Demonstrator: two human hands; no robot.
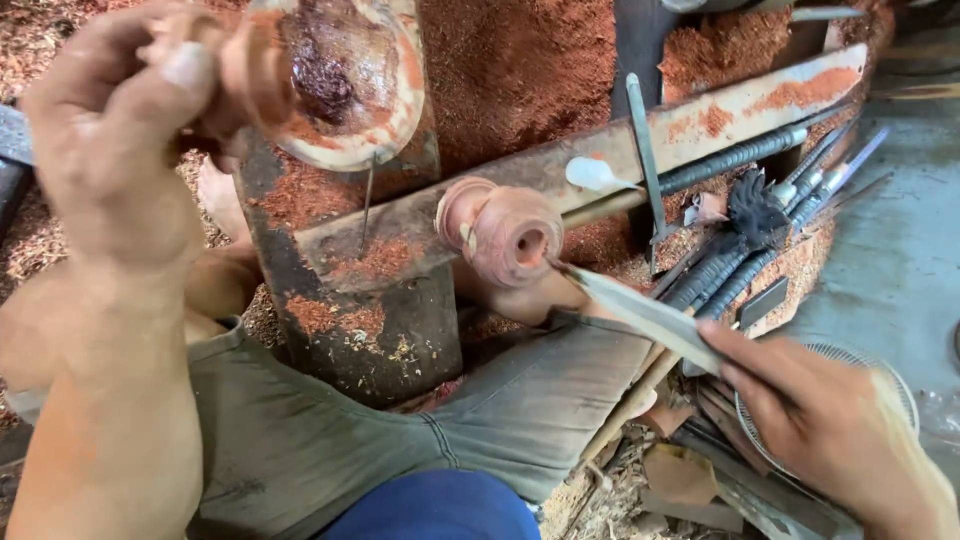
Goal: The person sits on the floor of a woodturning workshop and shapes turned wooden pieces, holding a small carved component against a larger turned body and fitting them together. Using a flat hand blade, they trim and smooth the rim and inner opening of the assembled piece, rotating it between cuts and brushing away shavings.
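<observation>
My left hand (115, 130) is raised at the upper left, fingers closed on the side of a round reddish wooden piece (345, 75) with a dark hollowed centre. My right hand (830, 420) at the lower right grips the handle of a long flat metal chisel (640, 310). Its tip touches the rim of a small pinkish turned wooden cup (515, 235) mounted in the middle, open end facing me. A bare foot (540, 300) rests just under that cup.
A dark wooden block (370, 320) dusted with red shavings stands in front of my grey shorts (420, 430). A slanted wooden bar (700, 120) crosses behind the cup. Several ribbed metal rods and tools (760, 220) lie at the right. Red sawdust (520, 70) covers the ground.
</observation>
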